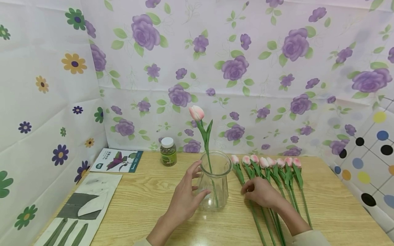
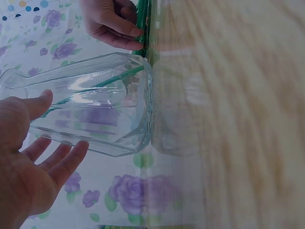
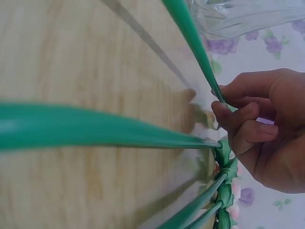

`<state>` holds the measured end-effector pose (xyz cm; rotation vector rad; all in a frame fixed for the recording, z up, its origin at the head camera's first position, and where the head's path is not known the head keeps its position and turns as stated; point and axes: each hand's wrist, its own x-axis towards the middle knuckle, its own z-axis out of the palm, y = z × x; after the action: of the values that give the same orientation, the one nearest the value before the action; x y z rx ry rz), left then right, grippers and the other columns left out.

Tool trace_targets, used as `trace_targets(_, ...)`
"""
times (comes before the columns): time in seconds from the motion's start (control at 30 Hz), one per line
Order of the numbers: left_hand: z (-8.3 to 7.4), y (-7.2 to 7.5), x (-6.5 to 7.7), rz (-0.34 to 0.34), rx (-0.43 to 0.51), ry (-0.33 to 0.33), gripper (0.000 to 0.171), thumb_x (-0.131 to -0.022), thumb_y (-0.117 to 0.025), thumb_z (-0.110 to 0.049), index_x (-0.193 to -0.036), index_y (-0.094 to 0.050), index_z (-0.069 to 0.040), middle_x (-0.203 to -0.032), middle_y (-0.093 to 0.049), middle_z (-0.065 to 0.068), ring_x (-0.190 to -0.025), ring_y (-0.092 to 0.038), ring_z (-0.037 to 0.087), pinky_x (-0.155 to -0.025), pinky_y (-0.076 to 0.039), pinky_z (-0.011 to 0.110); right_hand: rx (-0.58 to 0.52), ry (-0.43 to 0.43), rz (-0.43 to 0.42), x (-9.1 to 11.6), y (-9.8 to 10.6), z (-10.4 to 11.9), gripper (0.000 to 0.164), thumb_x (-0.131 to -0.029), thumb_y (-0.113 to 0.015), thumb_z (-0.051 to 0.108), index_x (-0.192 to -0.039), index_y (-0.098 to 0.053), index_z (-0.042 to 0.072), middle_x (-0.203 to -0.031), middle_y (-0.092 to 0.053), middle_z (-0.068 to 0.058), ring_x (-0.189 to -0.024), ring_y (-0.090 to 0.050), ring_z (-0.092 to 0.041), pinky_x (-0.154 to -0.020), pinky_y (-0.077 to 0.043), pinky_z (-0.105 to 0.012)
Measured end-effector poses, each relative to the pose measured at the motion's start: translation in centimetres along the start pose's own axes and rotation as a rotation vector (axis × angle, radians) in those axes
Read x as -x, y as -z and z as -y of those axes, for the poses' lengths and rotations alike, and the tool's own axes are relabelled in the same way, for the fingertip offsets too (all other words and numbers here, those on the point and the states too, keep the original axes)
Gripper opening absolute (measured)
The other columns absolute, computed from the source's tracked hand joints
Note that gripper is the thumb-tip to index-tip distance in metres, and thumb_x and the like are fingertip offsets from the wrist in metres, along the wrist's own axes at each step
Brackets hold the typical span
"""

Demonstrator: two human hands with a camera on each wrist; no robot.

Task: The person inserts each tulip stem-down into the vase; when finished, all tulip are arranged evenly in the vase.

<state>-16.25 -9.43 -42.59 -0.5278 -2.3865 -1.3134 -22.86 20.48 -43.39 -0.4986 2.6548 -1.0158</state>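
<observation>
A clear glass vase (image 1: 223, 191) stands upright on the table, holding one pink-and-white artificial tulip (image 1: 197, 113) whose stem shows through the glass. My left hand (image 1: 184, 193) is at the vase's left side, fingers spread and loosely bent, the thumb before the glass; in the left wrist view I cannot tell how firmly it touches. To the right of the vase, my right hand (image 1: 261, 192) pinches the green stem of the leftmost tulip (image 1: 235, 160) between thumb and fingers, clearest in the right wrist view (image 3: 259, 124). Several more tulips (image 1: 288, 162) lie in a row beside and beneath that hand.
Behind the vase, left, stands a jar with a white lid (image 1: 168, 152). A printed booklet (image 1: 118, 160) and a pale sheet bearing dark green shapes (image 1: 83, 205) lie along the table's left side. Floral cloth (image 1: 172, 68) hangs behind the wooden table (image 1: 144, 191).
</observation>
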Motion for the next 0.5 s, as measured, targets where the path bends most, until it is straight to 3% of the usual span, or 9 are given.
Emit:
trace_targets(0.2,0.00,-0.01,0.02,-0.001,0.003,0.001,0.100,-0.086,-0.087,-0.009,-0.163,-0.026,-0.027,-0.144,-0.059,0.011,-0.126,-0.066,0.029,-0.087,-0.067,0.038,-0.049,-0.013,0.003,0.04,0.18,0.38,0.022,-0.091,-0.072,0.000,-0.112,-0.079,0.003,-0.098,-0.068,-0.007,-0.079,-0.053,-0.020,-0.059,-0.043,-0.029)
trace_targets(0.5,0.04,-0.01,0.00,0.000,-0.005,-0.006,0.100,-0.086,-0.087,-0.008,-0.163,-0.026,-0.027,-0.144,-0.059,0.011,-0.126,-0.066,0.029,-0.086,-0.066,0.037,-0.109,-0.019,-0.023,0.08,0.24,0.56,0.029,-0.090,-0.077,0.005,-0.119,-0.076,-0.001,-0.094,-0.064,-0.009,-0.079,-0.053,-0.022,-0.058,-0.043,-0.029)
